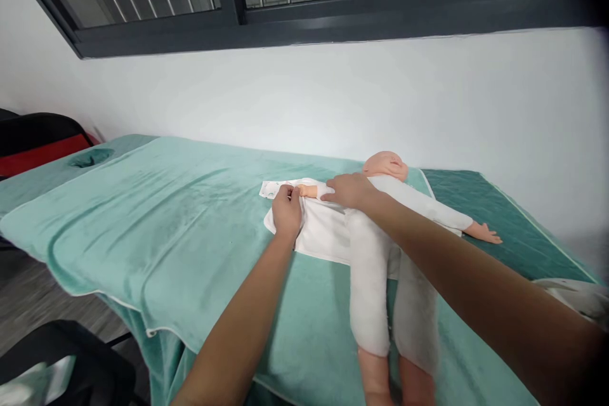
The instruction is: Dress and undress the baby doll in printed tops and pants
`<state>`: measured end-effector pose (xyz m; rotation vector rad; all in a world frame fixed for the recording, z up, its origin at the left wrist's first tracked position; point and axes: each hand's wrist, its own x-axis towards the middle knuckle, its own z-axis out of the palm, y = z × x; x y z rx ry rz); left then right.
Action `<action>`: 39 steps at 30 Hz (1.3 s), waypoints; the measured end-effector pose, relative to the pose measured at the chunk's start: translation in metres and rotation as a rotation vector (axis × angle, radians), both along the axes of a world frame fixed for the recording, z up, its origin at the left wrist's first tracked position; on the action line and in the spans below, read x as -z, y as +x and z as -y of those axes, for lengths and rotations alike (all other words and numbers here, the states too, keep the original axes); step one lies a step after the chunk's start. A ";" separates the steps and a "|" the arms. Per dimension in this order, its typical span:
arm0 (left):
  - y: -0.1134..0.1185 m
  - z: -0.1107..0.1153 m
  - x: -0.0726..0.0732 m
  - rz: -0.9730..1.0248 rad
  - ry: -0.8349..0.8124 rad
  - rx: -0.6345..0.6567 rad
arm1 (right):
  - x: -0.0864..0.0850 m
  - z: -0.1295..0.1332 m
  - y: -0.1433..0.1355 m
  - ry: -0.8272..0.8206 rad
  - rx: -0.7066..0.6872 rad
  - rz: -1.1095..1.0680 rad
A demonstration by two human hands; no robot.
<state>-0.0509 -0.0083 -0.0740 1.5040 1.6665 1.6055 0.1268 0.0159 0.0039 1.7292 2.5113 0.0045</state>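
A baby doll [368, 266] with a white cloth body lies on a bed, head toward the wall and one arm stretched out to the right. Beneath it a white baby garment [321, 231] is spread flat, its printed sleeve end [270, 189] reaching out to the left. The fingers of my left hand [288, 212] are closed at the doll's small hand [308, 191]; the fingertips are partly hidden. My right hand [352, 190] curls its thumb and fingers around the white upper part of that same arm, close to the doll's shoulder.
Light green sheeting [143, 216] covers the bed, with a darker green cover [469, 203] at right. A white wall [285, 101] and barred window stand behind. A black chair [66, 361] is at lower left, a red and black item [42, 146] farther back.
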 end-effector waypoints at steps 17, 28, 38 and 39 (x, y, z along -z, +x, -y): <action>-0.002 0.001 0.000 0.167 0.022 -0.047 | 0.003 0.008 0.004 0.081 -0.017 0.010; 0.010 0.009 -0.007 -0.423 0.014 0.262 | 0.013 -0.005 -0.014 0.145 0.006 -0.037; 0.007 0.005 -0.003 -0.626 -0.217 -0.220 | -0.007 0.054 0.084 0.677 0.326 -0.620; 0.008 0.005 -0.003 -0.632 -0.219 -0.222 | 0.000 0.063 0.099 0.711 0.416 -0.642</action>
